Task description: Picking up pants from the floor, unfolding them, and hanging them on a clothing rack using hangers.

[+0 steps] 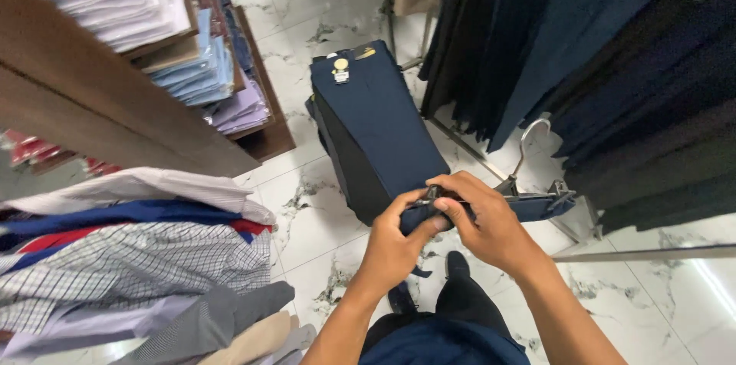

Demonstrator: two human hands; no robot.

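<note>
A pair of navy blue trousers (379, 123) hangs folded over a clip hanger (537, 200) with a silver hook, stretching away from me above the floor, with a darker pair under it. My left hand (395, 246) grips the near end of the trousers from below. My right hand (487, 223) closes over the hanger bar and its left clip, fingers pressing the fabric at the clip. A round yellow tag (340, 66) sits on the far waistband.
A rack of dark hanging trousers (613, 66) fills the right. Wooden shelves (115, 104) with packaged folded shirts stand at left, above a pile of loose shirts (130, 258). White marble floor (307, 204) lies below, with my shoes showing.
</note>
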